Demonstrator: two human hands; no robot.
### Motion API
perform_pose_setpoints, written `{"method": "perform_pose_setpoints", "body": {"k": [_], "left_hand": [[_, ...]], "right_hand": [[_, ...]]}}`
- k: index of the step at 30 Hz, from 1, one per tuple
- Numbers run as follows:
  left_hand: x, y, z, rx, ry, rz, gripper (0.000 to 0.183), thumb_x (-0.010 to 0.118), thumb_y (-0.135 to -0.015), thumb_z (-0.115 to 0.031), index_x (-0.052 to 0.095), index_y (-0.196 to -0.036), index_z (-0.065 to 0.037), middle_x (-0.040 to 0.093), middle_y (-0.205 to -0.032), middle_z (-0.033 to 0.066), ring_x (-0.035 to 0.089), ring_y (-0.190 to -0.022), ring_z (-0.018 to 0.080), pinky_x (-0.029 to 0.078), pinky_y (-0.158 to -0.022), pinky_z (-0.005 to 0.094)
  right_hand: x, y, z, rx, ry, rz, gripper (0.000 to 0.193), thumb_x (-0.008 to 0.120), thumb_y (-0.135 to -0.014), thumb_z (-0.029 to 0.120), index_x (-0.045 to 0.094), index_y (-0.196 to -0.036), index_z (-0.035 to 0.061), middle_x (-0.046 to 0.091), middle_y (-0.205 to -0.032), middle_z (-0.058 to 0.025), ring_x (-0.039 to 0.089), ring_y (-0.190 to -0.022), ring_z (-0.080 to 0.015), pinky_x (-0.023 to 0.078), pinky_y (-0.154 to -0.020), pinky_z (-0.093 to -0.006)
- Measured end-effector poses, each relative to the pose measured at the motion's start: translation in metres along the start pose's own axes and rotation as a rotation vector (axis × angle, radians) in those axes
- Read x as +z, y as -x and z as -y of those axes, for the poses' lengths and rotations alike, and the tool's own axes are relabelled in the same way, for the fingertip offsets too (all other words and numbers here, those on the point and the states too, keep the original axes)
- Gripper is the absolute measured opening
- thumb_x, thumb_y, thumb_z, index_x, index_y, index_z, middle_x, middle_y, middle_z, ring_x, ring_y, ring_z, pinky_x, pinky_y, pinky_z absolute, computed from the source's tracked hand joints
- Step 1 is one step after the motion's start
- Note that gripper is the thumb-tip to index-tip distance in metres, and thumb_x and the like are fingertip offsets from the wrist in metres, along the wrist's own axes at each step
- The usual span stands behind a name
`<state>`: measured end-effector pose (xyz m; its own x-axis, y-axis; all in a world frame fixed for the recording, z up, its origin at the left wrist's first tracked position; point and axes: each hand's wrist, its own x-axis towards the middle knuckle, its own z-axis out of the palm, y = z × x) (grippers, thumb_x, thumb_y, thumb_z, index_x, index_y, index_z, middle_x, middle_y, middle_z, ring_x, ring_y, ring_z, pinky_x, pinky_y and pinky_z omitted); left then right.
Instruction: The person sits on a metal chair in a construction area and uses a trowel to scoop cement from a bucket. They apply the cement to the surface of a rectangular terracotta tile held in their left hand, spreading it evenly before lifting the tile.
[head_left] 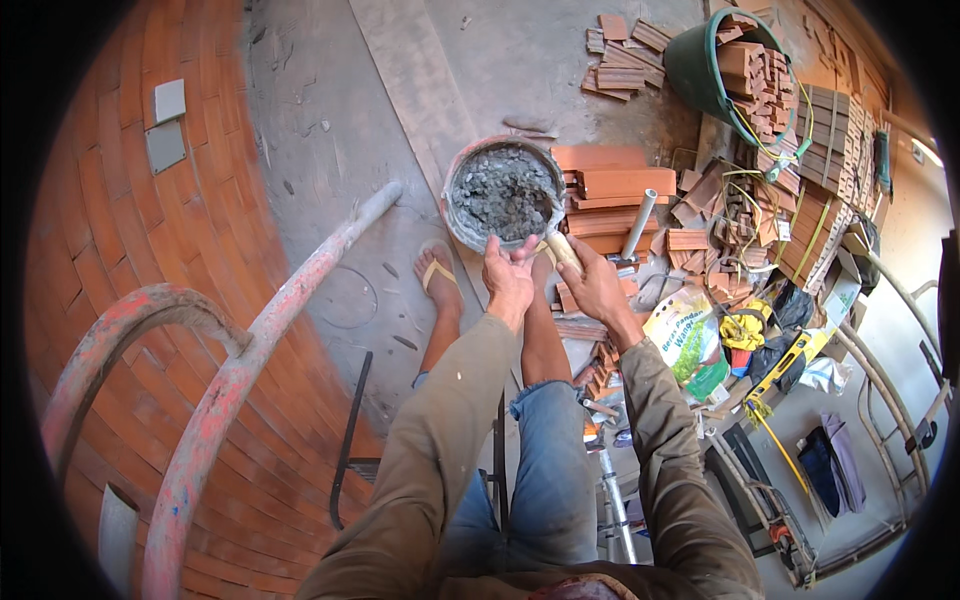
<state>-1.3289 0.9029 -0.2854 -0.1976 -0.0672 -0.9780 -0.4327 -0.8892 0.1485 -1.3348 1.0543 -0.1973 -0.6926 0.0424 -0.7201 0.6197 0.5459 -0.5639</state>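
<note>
A round bucket (pixel 449 205) of wet grey mortar (pixel 503 190) stands in front of my feet, its rim smeared with mortar. My right hand (pixel 598 287) is closed round a pale wooden tool handle (pixel 563 250) at the bucket's near right edge. The working end of that tool cannot be made out. Close by on the left, my left hand (pixel 510 277) is at the near rim, palm turned up and fingers apart, with nothing visible in it. Its fingertips seem to meet the rim, though I cannot tell if they touch.
At left, a paint-worn metal pipe frame (pixel 270 340) crosses before an orange brick wall (pixel 90 230). Stacked tiles (pixel 610 190) lie right of the bucket. Farther right are a green bucket (pixel 690 60) of tile pieces, a printed sack (pixel 690 340) and a yellow spirit level (pixel 790 360).
</note>
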Motion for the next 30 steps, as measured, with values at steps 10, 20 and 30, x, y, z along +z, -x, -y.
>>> {"method": "perform_pose_setpoints", "body": {"k": [10,20,30], "left_hand": [[0.065,0.039,-0.061,0.234,-0.797,0.100,0.024,0.068,-0.082,-0.020,0.055,-0.088,-0.001,0.052,-0.069,0.0021,0.047,-0.054,0.0137,0.048,-0.058,0.0313],[0.105,0.068,-0.071,0.494,-2.123,0.361,0.045,0.065,-0.074,-0.033,0.068,-0.080,0.012,0.065,-0.084,0.0353,0.066,-0.086,0.0486,0.052,-0.081,0.0493],[0.125,-0.011,-0.116,0.953,-2.086,0.646,0.022,0.056,-0.087,-0.015,0.071,-0.101,-0.004,0.068,-0.094,0.0243,0.064,-0.094,0.0429,0.051,-0.086,0.0480]], "right_hand": [[-0.033,0.002,0.023,-0.061,0.180,0.112,0.053,0.063,-0.086,0.025,0.053,-0.131,0.0000,0.065,-0.101,-0.0307,0.063,-0.096,-0.0470,0.049,-0.085,-0.0525],[0.041,0.039,0.001,-0.022,0.361,0.038,0.058,0.063,-0.087,0.023,0.045,-0.138,0.0022,0.066,-0.091,-0.0270,0.067,-0.078,-0.0444,0.053,-0.069,-0.0539],[0.047,0.034,0.007,-0.186,0.571,-0.059,0.062,0.060,-0.089,0.032,0.041,-0.142,0.0063,0.061,-0.079,-0.0228,0.064,-0.065,-0.0392,0.051,-0.054,-0.0490]]}}
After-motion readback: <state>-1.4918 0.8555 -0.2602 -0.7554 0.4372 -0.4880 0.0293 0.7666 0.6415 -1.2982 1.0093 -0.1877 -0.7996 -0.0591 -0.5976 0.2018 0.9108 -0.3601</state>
